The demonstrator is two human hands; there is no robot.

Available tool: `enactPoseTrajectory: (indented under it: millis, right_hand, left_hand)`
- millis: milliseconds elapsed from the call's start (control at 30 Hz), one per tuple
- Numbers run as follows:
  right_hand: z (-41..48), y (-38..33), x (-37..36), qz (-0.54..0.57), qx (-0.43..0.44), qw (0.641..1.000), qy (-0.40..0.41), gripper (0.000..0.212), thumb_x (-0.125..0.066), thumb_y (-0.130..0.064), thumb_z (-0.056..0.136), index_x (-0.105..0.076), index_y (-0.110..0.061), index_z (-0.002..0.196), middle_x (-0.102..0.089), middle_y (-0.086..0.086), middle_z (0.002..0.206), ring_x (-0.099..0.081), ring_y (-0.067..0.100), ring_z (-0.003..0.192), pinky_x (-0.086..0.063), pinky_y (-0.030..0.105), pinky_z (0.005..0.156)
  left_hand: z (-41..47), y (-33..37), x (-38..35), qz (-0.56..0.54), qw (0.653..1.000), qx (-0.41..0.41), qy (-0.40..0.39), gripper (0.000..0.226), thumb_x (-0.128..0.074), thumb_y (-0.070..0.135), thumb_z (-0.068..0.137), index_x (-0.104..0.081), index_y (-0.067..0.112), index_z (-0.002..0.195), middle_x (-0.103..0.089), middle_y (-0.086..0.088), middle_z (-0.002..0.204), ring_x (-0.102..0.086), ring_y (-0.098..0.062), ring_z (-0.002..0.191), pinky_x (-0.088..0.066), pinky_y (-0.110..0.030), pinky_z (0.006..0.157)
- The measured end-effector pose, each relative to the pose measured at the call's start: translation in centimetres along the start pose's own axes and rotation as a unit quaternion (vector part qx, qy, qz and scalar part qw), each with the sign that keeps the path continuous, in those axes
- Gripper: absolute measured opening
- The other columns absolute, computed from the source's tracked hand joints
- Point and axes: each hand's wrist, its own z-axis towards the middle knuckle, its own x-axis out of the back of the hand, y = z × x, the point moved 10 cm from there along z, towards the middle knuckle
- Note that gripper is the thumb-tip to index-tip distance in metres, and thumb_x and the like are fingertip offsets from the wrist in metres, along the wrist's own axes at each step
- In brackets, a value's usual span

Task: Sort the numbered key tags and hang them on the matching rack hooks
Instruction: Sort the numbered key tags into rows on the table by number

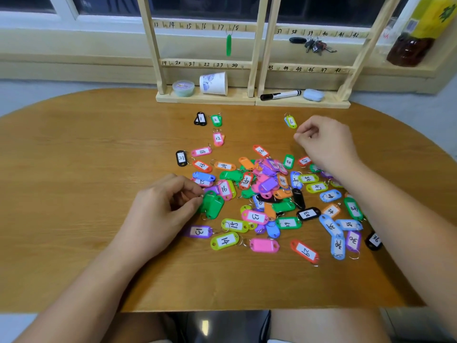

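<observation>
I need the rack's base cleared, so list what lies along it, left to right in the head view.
small round tub → paper cup → black marker → pale blue case

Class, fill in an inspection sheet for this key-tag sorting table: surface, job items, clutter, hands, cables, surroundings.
Surface: oval wooden table, tags heaped mid-right.
Job's things: pile of coloured plastic numbered key tags; wooden rack of numbered hooks; hanging green tag by 18.
Clutter: tipped paper cup, round lidded tub, black marker pen, pale blue case on rack base; bunch of keys near 39.
Hands: left hand pinches pair of green tags; right hand hovers, fingers curled, nothing seen in it.
Cables: nothing seen.
Surroundings: pale window ledge, dark panes.
</observation>
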Motion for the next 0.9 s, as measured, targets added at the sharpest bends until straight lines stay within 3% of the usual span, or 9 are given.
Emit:
enactPoseTrajectory:
  millis: [133, 333, 667, 900]
  right_hand:
    - [-6.5, -6.0, -1.3, 0.002, 0.114, 0.991, -0.065, 0.006, -0.076, -0.030, 0.095, -0.075, -0.029, 0.101, -0.059, -0.018, 0.091, -0.052, 0.013, 0.097, -0.037, 0.032, 0.085]
    - [-14.9, -10.8, -4.5, 0.017, 0.210, 0.970, -0.121, 0.012, -0.076, -0.035, 0.095, -0.077, -0.028, 0.104, -0.058, -0.012, 0.097, -0.051, 0.016, 0.102, -0.041, 0.041, 0.096]
    - [-18.1, -10.2, -5.4, 0.022, 0.190, 0.970, -0.147, 0.019, -0.070, -0.049, 0.096, -0.074, -0.034, 0.106, -0.054, -0.020, 0.105, -0.049, 0.010, 0.112, -0.034, 0.035, 0.100]
    - [-18.3, -11.2, -5.6, 0.008, 0.187, 0.967, -0.174, 0.013, -0.073, -0.048, 0.092, -0.067, -0.038, 0.096, -0.052, -0.020, 0.106, -0.048, 0.009, 0.112, -0.032, 0.040, 0.101]
  left_hand:
    - [-1.3, 0.3, 0.0, 0.014, 0.999, -0.029, -0.014, 0.019, -0.083, 0.023, 0.091, -0.077, 0.035, 0.105, -0.068, 0.014, 0.101, -0.068, -0.010, 0.091, -0.051, -0.024, 0.078]
    - [-3.0, 0.9, -0.2, 0.044, 0.997, -0.055, -0.025, 0.026, -0.079, 0.036, 0.092, -0.076, 0.037, 0.117, -0.059, 0.016, 0.109, -0.065, -0.009, 0.097, -0.055, -0.029, 0.078]
    - [-5.1, 0.1, 0.4, 0.052, 0.997, -0.046, -0.042, 0.032, -0.082, 0.034, 0.091, -0.073, 0.043, 0.121, -0.057, 0.018, 0.108, -0.063, -0.009, 0.100, -0.050, -0.026, 0.083]
    - [-2.8, 1.0, 0.2, 0.040, 0.999, -0.026, -0.007, 0.018, -0.077, 0.039, 0.093, -0.075, 0.038, 0.111, -0.061, 0.016, 0.105, -0.067, -0.010, 0.090, -0.055, -0.031, 0.075]
